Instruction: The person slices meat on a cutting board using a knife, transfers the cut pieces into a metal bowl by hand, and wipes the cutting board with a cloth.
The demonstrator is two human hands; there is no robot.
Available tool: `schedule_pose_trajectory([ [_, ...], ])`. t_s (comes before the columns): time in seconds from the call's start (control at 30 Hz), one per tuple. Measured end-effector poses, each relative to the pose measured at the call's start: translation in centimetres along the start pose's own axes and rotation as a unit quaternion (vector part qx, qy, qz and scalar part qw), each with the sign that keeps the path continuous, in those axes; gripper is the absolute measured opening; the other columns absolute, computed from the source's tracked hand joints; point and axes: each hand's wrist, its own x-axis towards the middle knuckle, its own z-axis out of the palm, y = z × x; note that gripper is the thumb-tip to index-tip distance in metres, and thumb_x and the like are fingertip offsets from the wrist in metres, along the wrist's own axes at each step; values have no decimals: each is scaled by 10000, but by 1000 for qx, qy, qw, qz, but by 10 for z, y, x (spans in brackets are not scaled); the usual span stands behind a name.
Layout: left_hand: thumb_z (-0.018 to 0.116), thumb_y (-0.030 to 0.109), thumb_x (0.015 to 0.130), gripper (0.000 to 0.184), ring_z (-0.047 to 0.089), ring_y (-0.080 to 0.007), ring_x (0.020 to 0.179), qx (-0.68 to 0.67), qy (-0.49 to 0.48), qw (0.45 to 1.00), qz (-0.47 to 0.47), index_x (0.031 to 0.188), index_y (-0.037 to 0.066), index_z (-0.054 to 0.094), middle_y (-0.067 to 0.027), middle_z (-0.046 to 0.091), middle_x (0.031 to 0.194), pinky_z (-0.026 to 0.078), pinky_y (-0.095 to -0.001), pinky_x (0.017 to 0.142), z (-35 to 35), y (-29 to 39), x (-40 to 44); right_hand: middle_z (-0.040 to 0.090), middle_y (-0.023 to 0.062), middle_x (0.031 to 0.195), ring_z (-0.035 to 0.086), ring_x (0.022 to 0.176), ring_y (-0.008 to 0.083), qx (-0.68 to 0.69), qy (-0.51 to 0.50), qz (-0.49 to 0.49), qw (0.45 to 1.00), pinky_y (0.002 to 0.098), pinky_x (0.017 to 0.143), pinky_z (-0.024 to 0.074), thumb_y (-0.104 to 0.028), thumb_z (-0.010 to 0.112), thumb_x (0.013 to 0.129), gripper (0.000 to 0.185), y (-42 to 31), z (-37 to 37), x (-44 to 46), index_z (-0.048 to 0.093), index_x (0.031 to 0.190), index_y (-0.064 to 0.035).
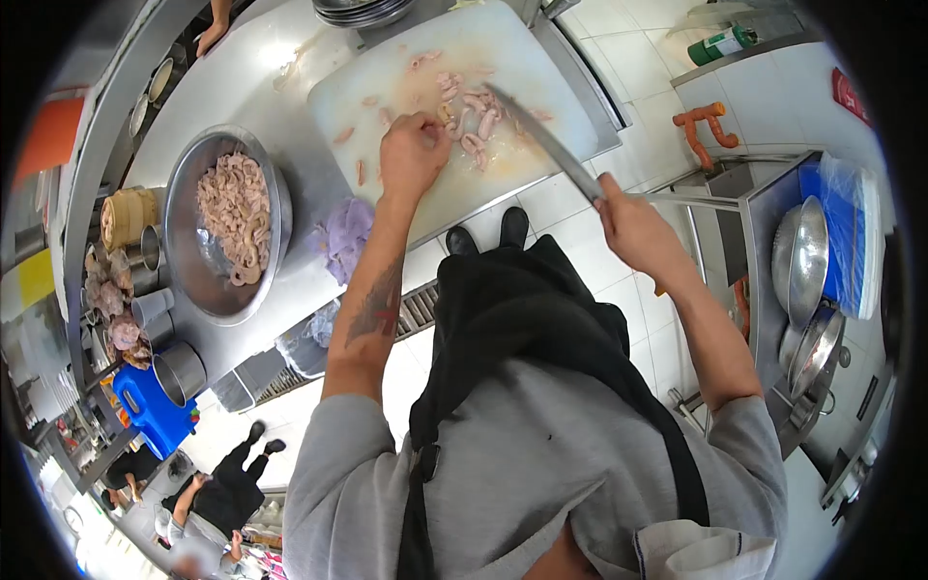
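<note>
My right hand (638,228) is wrapped around the handle of a long kitchen knife (549,145). Its blade slants over the white cutting board (362,87), with the tip by a small heap of pale pink, curled meat pieces (476,143) that look like intestine. Just left of that heap, my left hand (414,153) rests over the board with its fingers curled in; whatever they may pinch is hidden. A large metal bowl (280,208) to the left holds many similar pieces. Between bowl and board lies a crumpled purple cloth or bag (346,237).
Stacked metal plates (362,10) stand behind the board. Metal cups (179,372) and a blue jug (150,406) line the left side. At right, a rack carries metal bowls (807,261). Another person's hand (211,37) is at the table's far side; a person (222,493) stands lower left.
</note>
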Motion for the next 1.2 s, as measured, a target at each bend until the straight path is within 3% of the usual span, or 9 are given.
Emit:
schedule_pose_trajectory([
  [0.1, 766, 227, 815, 268, 676, -279, 799, 124, -36, 991, 36, 1004, 36, 774, -161, 692, 966, 553, -366, 759, 16, 7, 20, 673, 312, 789, 664, 785, 536, -7, 26, 45, 999, 655, 744, 491, -213, 469, 1071, 198, -8, -2, -2, 451, 1194, -59],
  [0.2, 786, 270, 811, 302, 685, -240, 770, 175, -16, 978, 113, 997, 31, 772, -132, 709, 870, 550, -339, 751, 22, -7, 35, 678, 312, 789, 671, 796, 536, -4, -63, 25, 998, 647, 755, 510, -223, 490, 1057, 224, -12, 12, -21, 466, 1206, -57],
  [0.27, 765, 224, 821, 245, 723, -247, 765, -28, -39, 997, -61, 968, 28, 760, -141, 739, 849, 565, -351, 738, -9, -6, 46, 682, 313, 802, 675, 817, 530, 1, -107, 21, 994, 640, 761, 509, -230, 487, 1058, 234, -17, 23, -30, 480, 1216, -57],
  [0.3, 746, 216, 859, 268, 718, -175, 783, -82, -60, 992, -77, 1030, 10, 749, -133, 758, 885, 564, -321, 736, -19, -13, 52, 686, 312, 820, 675, 835, 527, 21, -126, 25, 992, 634, 766, 508, -238, 494, 1060, 234, -15, 31, -27, 489, 1205, -55],
  [0.43, 739, 208, 886, 258, 688, -134, 759, -150, -50, 985, -62, 1045, 5, 745, -102, 754, 859, 556, -312, 716, -28, -6, 36, 682, 303, 812, 672, 827, 519, 32, -69, 34, 996, 627, 751, 504, -255, 501, 1068, 230, 3, 39, -16, 483, 1169, -49],
  [0.53, 759, 199, 869, 220, 688, -190, 809, -80, -80, 993, -31, 1001, 25, 736, -87, 728, 882, 554, -349, 740, -7, 14, -6, 674, 301, 787, 671, 804, 519, 65, -88, 76, 991, 622, 742, 503, -240, 498, 1071, 213, 0, 16, -28, 481, 1175, -55],
  [0.6, 774, 173, 828, 192, 662, -263, 902, 114, -56, 976, 178, 976, 58, 729, -82, 687, 935, 542, -406, 809, 13, -1, -33, 669, 294, 758, 669, 772, 518, 55, -84, 69, 993, 623, 721, 508, -215, 492, 1071, 200, 0, 18, -30, 483, 1182, -48],
  [0.87, 731, 125, 796, 192, 646, -319, 937, 118, -20, 977, 179, 984, 90, 728, -87, 667, 967, 506, -475, 843, 11, 0, -46, 662, 293, 719, 673, 712, 502, -84, -92, -6, 992, 596, 673, 536, -89, 504, 989, 239, -30, 2, -36, 493, 1205, 13],
  [1.2, 720, 143, 804, 159, 674, -281, 864, 121, -46, 975, 180, 963, 142, 728, -37, 679, 925, 473, -460, 765, 12, -7, -39, 692, 294, 788, 691, 771, 498, -43, -64, -42, 996, 586, 702, 547, -13, 512, 914, 330, -18, 50, 1, 477, 1238, 37],
])
